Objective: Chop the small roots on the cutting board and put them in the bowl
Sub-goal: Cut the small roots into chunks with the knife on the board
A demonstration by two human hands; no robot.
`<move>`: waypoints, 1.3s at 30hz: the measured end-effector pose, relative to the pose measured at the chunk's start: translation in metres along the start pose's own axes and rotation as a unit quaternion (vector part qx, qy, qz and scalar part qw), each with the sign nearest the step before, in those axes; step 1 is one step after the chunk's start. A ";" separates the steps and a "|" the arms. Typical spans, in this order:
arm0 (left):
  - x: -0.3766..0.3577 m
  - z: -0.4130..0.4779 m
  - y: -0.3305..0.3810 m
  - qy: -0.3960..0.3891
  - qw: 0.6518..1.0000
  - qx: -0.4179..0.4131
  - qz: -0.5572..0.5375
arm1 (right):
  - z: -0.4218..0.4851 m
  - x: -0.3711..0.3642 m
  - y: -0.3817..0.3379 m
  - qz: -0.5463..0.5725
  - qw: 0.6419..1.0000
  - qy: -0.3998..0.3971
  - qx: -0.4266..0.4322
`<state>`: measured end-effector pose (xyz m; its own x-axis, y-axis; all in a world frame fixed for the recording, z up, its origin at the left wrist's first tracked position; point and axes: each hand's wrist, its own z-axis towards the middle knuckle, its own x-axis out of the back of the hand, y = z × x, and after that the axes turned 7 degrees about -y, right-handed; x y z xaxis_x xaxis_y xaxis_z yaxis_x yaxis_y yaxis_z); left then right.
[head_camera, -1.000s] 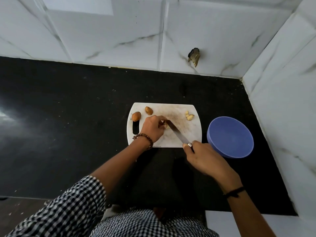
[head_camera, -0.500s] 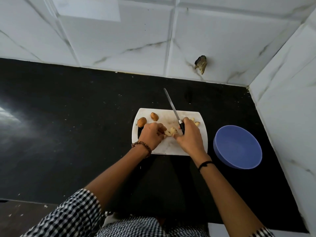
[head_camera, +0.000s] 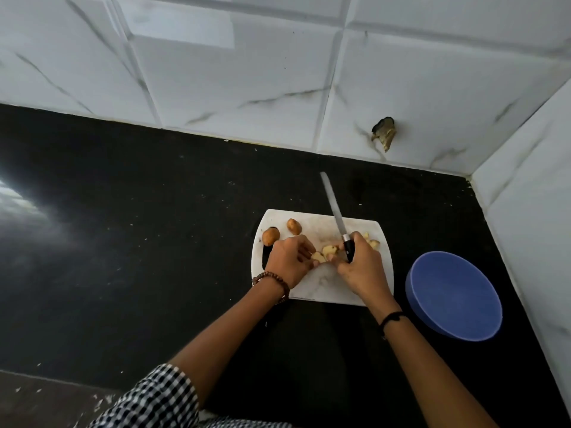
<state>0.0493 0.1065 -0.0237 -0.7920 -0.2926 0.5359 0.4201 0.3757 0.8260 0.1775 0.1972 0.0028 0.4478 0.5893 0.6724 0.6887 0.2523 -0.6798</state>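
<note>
Two grips on the job. Right grip (head_camera: 361, 270) is closed round the black handle of the knife (head_camera: 335, 211); the narrow steel blade points away toward the wall. Left grip (head_camera: 289, 264), just to its left, curls its fingers onto pale, irregular cut pieces (head_camera: 324, 253) between the two grips. Two brown, rounded whole roots (head_camera: 271, 235) lie beyond the left grip. Cutting board (head_camera: 324, 291): white, smooth, stained. Bowl (head_camera: 454, 298): blue, round, to the right on the black bench (head_camera: 154, 242).

Judged step: gathering chopped pieces. Next move: carry them right to the bowl, keeping the blade averted.
</note>
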 end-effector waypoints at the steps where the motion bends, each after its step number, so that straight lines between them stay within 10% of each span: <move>1: 0.000 0.000 0.000 0.001 1.000 0.002 -0.004 | 0.003 0.002 -0.001 0.015 1.000 -0.002 -0.002; 19: -0.005 0.004 -0.004 0.009 1.000 0.004 0.010 | 0.068 -0.007 -0.039 0.046 0.998 -0.030 -0.018; 39: -0.014 -0.002 -0.008 0.027 0.973 -0.173 0.149 | -0.002 -0.004 0.014 0.080 0.995 0.011 -0.063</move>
<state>0.0579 0.1061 -0.0380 -0.5922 -0.2655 0.7608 0.7588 0.1340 0.6374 0.1864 0.1966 -0.0088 0.5696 0.5966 0.5653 0.6726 0.0570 -0.7378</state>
